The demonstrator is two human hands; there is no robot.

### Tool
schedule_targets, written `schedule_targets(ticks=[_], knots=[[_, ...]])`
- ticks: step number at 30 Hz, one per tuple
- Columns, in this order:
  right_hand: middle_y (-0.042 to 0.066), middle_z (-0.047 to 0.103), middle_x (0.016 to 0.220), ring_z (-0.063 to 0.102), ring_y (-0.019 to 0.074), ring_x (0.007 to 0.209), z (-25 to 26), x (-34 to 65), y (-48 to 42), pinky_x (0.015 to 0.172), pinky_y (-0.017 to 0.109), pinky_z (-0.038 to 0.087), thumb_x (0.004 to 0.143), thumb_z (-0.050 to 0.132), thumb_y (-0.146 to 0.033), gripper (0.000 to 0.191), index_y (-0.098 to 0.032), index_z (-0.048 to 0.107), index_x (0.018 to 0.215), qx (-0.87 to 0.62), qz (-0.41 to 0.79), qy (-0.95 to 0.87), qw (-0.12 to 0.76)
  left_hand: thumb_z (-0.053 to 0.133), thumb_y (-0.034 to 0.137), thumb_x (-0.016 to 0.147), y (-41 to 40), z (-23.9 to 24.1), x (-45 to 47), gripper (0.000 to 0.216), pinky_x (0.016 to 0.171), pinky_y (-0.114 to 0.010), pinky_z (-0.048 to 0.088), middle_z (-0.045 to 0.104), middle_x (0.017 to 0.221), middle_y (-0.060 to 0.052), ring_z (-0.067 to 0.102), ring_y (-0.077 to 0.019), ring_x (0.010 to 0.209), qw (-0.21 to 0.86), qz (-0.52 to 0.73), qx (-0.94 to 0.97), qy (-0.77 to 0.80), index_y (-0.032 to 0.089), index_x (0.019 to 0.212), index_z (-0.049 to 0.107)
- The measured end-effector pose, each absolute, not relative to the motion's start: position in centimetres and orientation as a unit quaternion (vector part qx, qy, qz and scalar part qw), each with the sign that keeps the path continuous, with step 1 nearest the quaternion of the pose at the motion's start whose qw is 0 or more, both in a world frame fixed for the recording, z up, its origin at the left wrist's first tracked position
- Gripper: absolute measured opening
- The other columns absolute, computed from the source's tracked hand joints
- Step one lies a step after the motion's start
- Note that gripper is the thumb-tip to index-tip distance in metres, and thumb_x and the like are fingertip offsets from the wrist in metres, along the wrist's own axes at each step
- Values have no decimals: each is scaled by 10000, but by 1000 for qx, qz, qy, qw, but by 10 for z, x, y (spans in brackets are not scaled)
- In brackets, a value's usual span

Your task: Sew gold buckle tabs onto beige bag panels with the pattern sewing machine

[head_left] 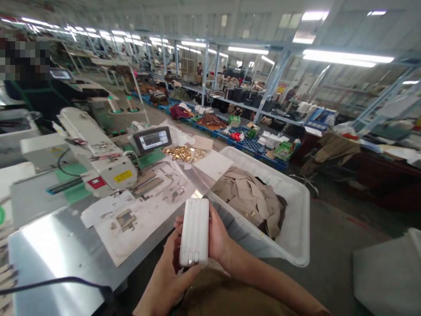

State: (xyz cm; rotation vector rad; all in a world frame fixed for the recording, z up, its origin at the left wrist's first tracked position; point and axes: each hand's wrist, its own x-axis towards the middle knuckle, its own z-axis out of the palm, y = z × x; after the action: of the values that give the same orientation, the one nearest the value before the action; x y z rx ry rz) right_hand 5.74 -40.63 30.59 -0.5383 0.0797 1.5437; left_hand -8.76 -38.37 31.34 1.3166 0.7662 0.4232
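Observation:
I hold a white power bank (194, 228) upright before my body, with two metal prongs near its lower end. My left hand (169, 267) is closed round its left side, the thumb lying by the bottom edge. Along the right side, my right hand (217, 235) grips it too, though most of those fingers are hidden behind it. To the left, a sewing machine (98, 151) stands on the worktable, its small display screen (153, 139) lit. Flat beside the machine lies a white sheet (131, 239) with grey-brown pieces on it.
A white plastic bin (301, 210) full of taupe fabric pieces (253, 193) stands right of the table. Gold-coloured metal parts (180, 153) are heaped near the screen. A dark cable (55, 280) crosses the lower left. Another person (39, 98) sits at the far left. Blue pallets (253, 145) carry goods behind.

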Motion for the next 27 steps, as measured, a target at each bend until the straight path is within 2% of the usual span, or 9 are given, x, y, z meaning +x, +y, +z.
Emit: schedule_targets(ticks=[4, 9, 12, 16, 22, 27], knots=[[183, 707, 996, 682, 269, 879, 304, 80, -412, 791, 428, 549, 893, 306, -691, 714, -77, 650, 1011, -220, 701, 24, 678, 763, 392, 659, -385, 319, -70, 966, 993, -423, 492, 607, 1256, -133, 607, -292, 1146, 718, 166, 586, 339, 196, 1449, 242], [199, 701, 940, 683, 297, 874, 303, 111, -408, 788, 476, 539, 890, 236, -731, 789, -63, 625, 1049, -254, 722, 43, 643, 728, 425, 713, -381, 308, -54, 979, 1046, -425, 455, 514, 1412, -154, 555, -298, 1239, 743, 139, 578, 308, 228, 1493, 170], [185, 703, 919, 692, 294, 848, 298, 135, -405, 780, 490, 539, 910, 252, -701, 740, -73, 610, 1068, -288, 723, 49, 626, 680, 452, 758, -381, 295, -41, 982, 1054, -439, 448, 500, 1429, -179, 555, -308, 1243, 769, 122, 566, 271, 207, 1514, 104], [167, 711, 865, 701, 266, 761, 291, 163, -409, 710, 439, 565, 948, 280, -629, 662, -64, 603, 1067, -355, 708, 47, 609, 631, 448, 802, -383, 282, -20, 962, 1090, -443, 413, 498, 1432, -188, 520, -303, 1284, 803, 115, 540, 225, 182, 1518, 46], [134, 716, 792, 683, 236, 634, 284, 193, -437, 604, 381, 571, 971, 316, -564, 584, -64, 602, 1060, -421, 667, 37, 613, 603, 394, 831, -403, 285, 11, 912, 1058, -490, 436, 584, 1343, -166, 587, -302, 1199, 818, 69, 536, 198, 203, 1516, 31], [139, 706, 779, 676, 241, 626, 279, 229, -469, 607, 409, 565, 969, 275, -588, 618, -66, 600, 1030, -377, 726, 3, 574, 610, 402, 824, -443, 278, 41, 968, 994, -447, 483, 571, 1349, -176, 642, -271, 1087, 802, 61, 552, 223, 199, 1518, -34]])
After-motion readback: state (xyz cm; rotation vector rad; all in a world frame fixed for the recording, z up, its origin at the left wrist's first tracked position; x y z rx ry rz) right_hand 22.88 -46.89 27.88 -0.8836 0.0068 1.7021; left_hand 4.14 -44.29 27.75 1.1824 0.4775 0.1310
